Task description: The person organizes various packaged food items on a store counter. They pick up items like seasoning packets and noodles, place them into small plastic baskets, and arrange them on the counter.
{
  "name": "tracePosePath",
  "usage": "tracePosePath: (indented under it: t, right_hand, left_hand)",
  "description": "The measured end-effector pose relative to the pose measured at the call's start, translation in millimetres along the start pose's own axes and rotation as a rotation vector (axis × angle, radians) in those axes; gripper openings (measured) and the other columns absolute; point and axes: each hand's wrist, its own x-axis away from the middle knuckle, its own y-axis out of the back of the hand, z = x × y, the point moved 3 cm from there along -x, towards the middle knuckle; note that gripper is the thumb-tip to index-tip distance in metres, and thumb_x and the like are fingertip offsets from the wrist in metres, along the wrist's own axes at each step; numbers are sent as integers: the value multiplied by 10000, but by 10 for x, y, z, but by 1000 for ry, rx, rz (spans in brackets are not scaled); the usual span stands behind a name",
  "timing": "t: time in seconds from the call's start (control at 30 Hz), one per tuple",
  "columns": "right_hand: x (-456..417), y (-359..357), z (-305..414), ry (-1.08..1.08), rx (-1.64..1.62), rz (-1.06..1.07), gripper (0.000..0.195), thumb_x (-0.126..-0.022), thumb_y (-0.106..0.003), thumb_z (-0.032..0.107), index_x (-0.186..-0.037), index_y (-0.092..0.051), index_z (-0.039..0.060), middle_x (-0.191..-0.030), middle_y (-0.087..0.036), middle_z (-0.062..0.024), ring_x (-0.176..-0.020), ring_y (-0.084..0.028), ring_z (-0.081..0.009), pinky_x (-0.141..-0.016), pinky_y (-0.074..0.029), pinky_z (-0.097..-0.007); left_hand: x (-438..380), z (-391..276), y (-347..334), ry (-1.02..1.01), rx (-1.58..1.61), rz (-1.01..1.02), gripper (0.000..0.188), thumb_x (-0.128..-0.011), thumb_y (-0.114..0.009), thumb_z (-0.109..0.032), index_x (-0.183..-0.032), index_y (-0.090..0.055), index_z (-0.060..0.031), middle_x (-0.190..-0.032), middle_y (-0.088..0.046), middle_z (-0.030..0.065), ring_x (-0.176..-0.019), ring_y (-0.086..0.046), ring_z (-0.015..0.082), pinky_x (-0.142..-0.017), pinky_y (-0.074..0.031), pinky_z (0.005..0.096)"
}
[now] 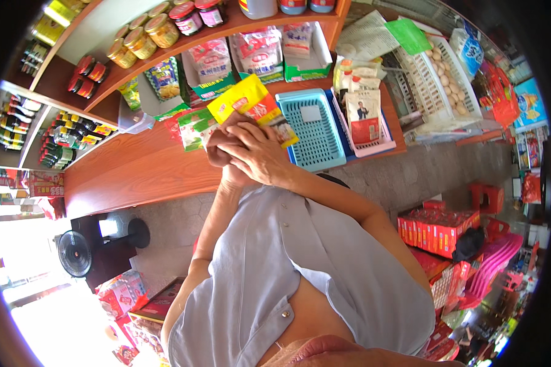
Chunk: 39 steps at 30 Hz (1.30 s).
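Observation:
In front of my chest, both hands come together over the wooden counter at a crumpled brown cloth. My right hand lies on top, its fingers bent over the cloth. Beneath it is my left hand; only its wrist and heel show, and its fingers are hidden. A yellow and red seasoning packet sticks out beyond the cloth and the right fingers. What grips this packet cannot be seen. Left of it is a green and white packet, partly covered by the cloth and the yellow packet.
On the wooden counter stand a blue plastic basket and a pink basket with packets. Open cartons of bagged seasoning line its back under a shelf of jars. Eggs fill a white crate at right. A fan stands left.

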Motion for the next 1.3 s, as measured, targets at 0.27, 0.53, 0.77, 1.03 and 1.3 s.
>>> tracePosePath:
  t: [0.27, 0.53, 0.77, 1.03, 1.3]
  right_hand:
    - [-313, 738, -833, -86, 69, -317, 344, -767, -675, 10, -1098, -606, 75, -992, -591, -124, -881, -574, -335, -750, -469, -454]
    - [-8, 1367, -1202, -525, -215, -582, 221, -957, -637, 148, -1106, -630, -15, -967, -639, -133, -875, -637, -255, -760, -516, -379]
    - [-236, 1268, -1371, -183, -12, -85, 215, -825, -644, 29, -1030, -660, 94, -856, -618, -114, -821, -618, -330, -715, -501, -435]
    - [279, 1238, -1901, -468, -736, 139, 270, -934, -698, 198, -1071, -662, -31, -867, -697, -68, -723, -664, -105, -612, -548, -257]
    - [586, 1266, -2202, -653, -272, 337, 410, -812, -797, 374, -735, -599, 22, -553, -437, -18, -522, -433, -127, -507, -353, -340]
  left_hand:
    - [-154, -103, -912, -139, -211, -82, 461, -1022, -510, -351, -1393, -454, -82, -1336, -580, 109, -1231, -567, 281, -1071, -435, 466]
    - [-260, 53, -1068, -102, -494, -147, 379, -1043, -480, -284, -1329, -506, -37, -1246, -630, 148, -1180, -617, 257, -998, -509, 382]
    - [-371, 457, -1137, 41, -603, -96, 340, -1050, -482, -255, -1313, -532, -45, -1192, -648, 100, -1080, -642, 170, -935, -532, 345]
    - [-489, 196, -1052, -109, -285, -227, 374, -1033, -500, -291, -1315, -506, -44, -1215, -650, 130, -1077, -675, 254, -923, -567, 395]
    - [-1187, 178, -684, -166, -1090, -91, 181, -927, -706, -113, -1075, -677, -13, -911, -713, 18, -780, -603, 37, -676, -480, 223]
